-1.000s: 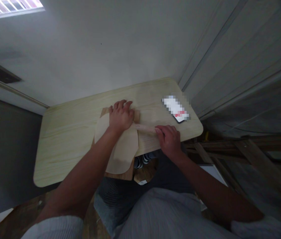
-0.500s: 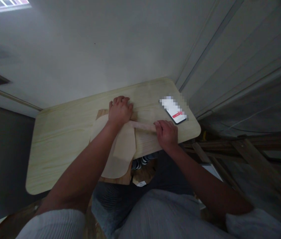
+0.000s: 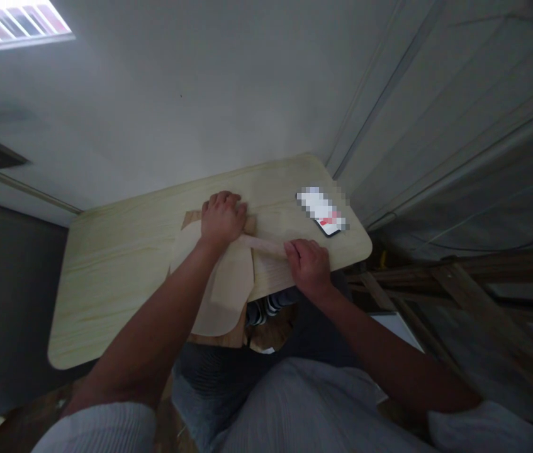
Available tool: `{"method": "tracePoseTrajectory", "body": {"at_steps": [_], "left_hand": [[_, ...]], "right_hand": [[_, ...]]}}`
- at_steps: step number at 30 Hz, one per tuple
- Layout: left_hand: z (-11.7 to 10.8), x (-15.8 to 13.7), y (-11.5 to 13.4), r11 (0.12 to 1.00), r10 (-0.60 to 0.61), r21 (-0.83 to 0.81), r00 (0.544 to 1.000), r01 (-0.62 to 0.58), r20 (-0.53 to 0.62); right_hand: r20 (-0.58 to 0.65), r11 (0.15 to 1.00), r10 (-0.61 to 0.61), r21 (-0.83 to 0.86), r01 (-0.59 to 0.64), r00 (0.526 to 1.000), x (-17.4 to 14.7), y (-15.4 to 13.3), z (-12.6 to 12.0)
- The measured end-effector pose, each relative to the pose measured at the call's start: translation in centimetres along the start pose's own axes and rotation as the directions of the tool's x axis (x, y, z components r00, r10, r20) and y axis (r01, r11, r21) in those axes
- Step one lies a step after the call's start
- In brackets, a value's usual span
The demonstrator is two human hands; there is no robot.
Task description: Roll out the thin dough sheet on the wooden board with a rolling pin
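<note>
A thin, pale beige sheet with rounded edges [image 3: 233, 286] lies over the table's front edge, on top of a brown piece [image 3: 228, 340] whose edges show around it. My left hand [image 3: 223, 217] presses palm down on the far part of the sheet, fingers laid out. From beside that hand a narrow pale strip [image 3: 266, 246] runs to the right. My right hand [image 3: 311, 264] is closed on the strip's far end, thumb on top, holding it stretched near the table's front edge. Where the strip joins the sheet is hidden by my left hand.
A phone with a lit, partly blurred screen [image 3: 330, 223] lies on the right of the light wood-patterned table [image 3: 110, 264]. A pale wall [image 3: 228, 94] rises behind the table. Wooden framing [image 3: 474, 296] stands at the right, below table height.
The view has shifted slightly. My hands hold nearly the same places, with the strip still stretched between them; the right hand sits a little lower and further left in the picture.
</note>
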State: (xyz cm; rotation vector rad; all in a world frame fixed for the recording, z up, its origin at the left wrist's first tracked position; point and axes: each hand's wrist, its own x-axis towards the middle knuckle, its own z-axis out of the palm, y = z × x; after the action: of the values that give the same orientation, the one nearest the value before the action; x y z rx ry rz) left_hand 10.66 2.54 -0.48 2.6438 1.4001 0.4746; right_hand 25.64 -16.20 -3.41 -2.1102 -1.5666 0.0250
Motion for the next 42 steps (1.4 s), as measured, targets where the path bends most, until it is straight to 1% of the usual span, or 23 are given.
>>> {"method": "tracePoseTrajectory", "body": {"at_steps": [5,11,15,18,20,22,25,33,38,42], "left_hand": [[-0.4,-2.3,-0.3,1.0,-0.012,0.02,1.0,0.012,-0.006],[-1.2,-6.0,-0.9,1.0,0.02,0.018,1.0,-0.02,-0.024],[-2.1,-9.2,-1.4,0.999,0.025,0.048,1.0,-0.026,0.013],[-2.4,-11.5,-1.9,0.999,0.003,0.049,1.0,-0.004,0.021],[-2.5,-12.6,-2.1,0.999,-0.008,0.046,0.999,0.007,0.032],[-2.4,-13.0,-2.2,0.999,-0.017,0.052,0.999,0.014,0.046],[-2.1,-12.4,-2.0,0.998,-0.02,0.063,0.999,0.017,0.041],[-1.2,-8.4,-0.8,0.999,-0.014,0.038,1.0,0.015,-0.008],[-1.0,-6.8,-0.1,0.999,-0.008,0.04,1.0,0.008,-0.01],[-0.7,-5.3,0.3,0.999,-0.012,0.044,1.0,0.011,0.008]], "right_hand": [[0.006,0.999,-0.038,0.007,0.038,0.999,-1.9,-0.6,-0.2],[0.034,0.996,-0.086,-0.004,0.087,0.996,-4.2,-1.7,-0.9],[0.087,0.994,-0.109,0.024,0.107,0.99,-5.7,-2.6,-1.6],[0.124,0.991,-0.125,0.057,0.118,0.984,-6.8,-3.1,-2.1],[0.142,0.99,-0.133,0.072,0.123,0.981,-7.4,-3.3,-2.2],[0.155,0.99,-0.133,0.075,0.122,0.979,-7.6,-3.3,-2.3],[0.156,0.992,-0.124,0.054,0.117,0.98,-7.3,-3.2,-2.3],[0.116,0.996,-0.091,0.013,0.09,0.989,-5.4,-2.2,-1.8],[0.082,0.997,-0.082,0.013,0.081,0.993,-4.2,-1.4,-1.5],[0.042,0.999,-0.041,-0.012,0.041,0.998,-2.9,-0.8,-1.2]]}}
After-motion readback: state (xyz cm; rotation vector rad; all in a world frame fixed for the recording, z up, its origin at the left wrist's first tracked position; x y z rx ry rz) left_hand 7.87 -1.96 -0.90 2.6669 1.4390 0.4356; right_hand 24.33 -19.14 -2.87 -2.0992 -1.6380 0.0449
